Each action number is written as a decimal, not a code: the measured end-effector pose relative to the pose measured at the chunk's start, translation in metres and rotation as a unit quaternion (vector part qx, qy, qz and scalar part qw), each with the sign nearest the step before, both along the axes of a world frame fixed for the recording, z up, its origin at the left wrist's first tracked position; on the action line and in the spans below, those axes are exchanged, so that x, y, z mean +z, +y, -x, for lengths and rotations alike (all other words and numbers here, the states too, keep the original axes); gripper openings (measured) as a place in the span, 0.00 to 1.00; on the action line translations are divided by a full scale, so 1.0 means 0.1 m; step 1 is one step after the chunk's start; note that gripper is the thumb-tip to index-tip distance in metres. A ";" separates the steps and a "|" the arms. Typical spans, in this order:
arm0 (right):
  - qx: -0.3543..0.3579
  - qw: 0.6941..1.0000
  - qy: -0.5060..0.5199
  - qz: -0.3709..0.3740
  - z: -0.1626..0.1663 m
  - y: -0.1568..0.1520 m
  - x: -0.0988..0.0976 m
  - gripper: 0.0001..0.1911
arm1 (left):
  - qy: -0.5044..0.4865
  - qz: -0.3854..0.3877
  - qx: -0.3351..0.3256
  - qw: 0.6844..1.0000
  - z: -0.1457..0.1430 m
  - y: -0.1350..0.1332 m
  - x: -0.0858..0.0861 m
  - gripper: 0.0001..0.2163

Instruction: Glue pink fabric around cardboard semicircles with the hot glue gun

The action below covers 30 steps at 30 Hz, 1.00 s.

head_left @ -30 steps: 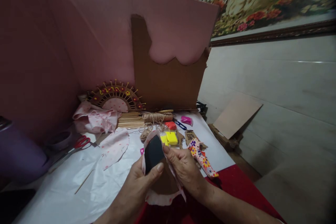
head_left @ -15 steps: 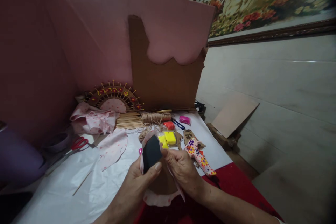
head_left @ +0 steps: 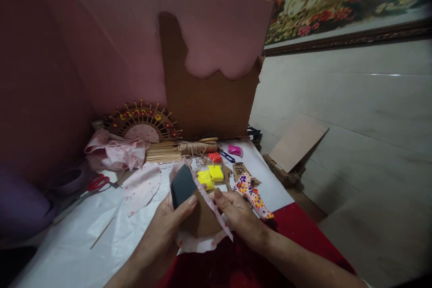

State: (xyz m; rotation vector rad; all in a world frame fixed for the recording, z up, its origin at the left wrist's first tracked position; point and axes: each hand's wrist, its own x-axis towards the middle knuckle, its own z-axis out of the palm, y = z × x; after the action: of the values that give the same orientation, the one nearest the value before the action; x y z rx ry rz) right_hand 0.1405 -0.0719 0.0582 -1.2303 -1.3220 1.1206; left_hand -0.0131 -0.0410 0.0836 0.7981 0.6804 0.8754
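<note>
A brown cardboard piece [head_left: 205,216] with a dark patch [head_left: 183,189] at its upper left is held over the table's front. Pink spotted fabric [head_left: 199,244] lies behind it, its margin showing at the bottom and folded over along the right. My left hand [head_left: 165,225] grips the piece from the left, thumb on its face. On the right, my right hand [head_left: 241,213] has the folded fabric edge between thumb and fingers. Beyond them are yellow packets [head_left: 211,176] and a flower-patterned gun-shaped object [head_left: 253,195].
Red-handled scissors [head_left: 98,182], a cut fabric piece [head_left: 143,186] and a thin stick [head_left: 101,233] lie left. Behind are bundled sticks [head_left: 164,152], twine [head_left: 199,147], a decorated fan-shaped piece [head_left: 143,121] and a standing cardboard sheet [head_left: 209,108]. A blue cutter [head_left: 227,156] lies right of the twine.
The right thumb has moved down the right side, and the fabric margin there now shows as a long folded strip. The view has shifted slightly, and the piece sits a little further left.
</note>
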 end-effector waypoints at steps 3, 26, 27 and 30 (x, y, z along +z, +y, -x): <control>0.007 0.998 -0.036 -0.048 0.00 -0.03 -0.01 0.27 | 0.011 0.001 0.011 1.000 0.00 0.02 0.00 0.25; -0.096 0.921 -0.269 -0.266 -0.07 -0.34 0.16 0.08 | 0.027 0.023 0.049 0.998 0.02 0.07 0.07 0.21; -0.101 0.913 -0.284 -0.274 -0.06 -0.35 0.15 0.08 | 0.028 0.020 0.049 0.998 0.02 0.07 0.07 0.20; -0.126 0.902 -0.307 -0.276 -0.04 -0.35 0.09 0.05 | 0.029 0.011 0.039 0.999 0.02 0.07 0.07 0.21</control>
State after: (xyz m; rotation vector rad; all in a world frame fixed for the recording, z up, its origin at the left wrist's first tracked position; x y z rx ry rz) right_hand 0.1445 -0.1073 0.0676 -1.3028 -1.7241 0.1200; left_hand -0.0155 -0.0340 0.0903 0.7839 0.7757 0.9163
